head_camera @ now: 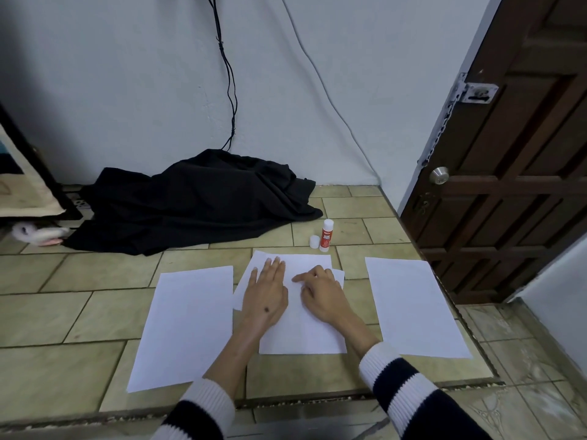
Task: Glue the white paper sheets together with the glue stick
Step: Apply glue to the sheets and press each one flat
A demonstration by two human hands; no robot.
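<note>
both hands rest on the middle stack of white paper sheets [301, 325] on the tiled floor [79, 312]. the left hand [265, 295] lies flat, palm down, fingers straight and close together, pressing the top sheet near its left side. the right hand [320, 293] sits just beside it, its index finger stretched out toward the left with the tip touching the paper, while the other fingers are curled under; it holds nothing. the two hands are near each other but not touching. under the top sheet, at least one more sheet shows, turned at a slight angle so its corners stick out at the far left and at the right edge. another single sheet [184, 325] lies to the left of the stack, and a third [413, 306] lies to the right, well apart from it. the glue stick [326, 235] stands upright on the floor beyond the stack, uncapped it seems, with its white cap [314, 242] standing just beside it on the left. both forearms wear striped dark and white sleeves [400, 385]. a dark cloth [197, 198] lies heaped against the wall [127, 90], and a brown wooden door [521, 154] stands at the right.
</note>
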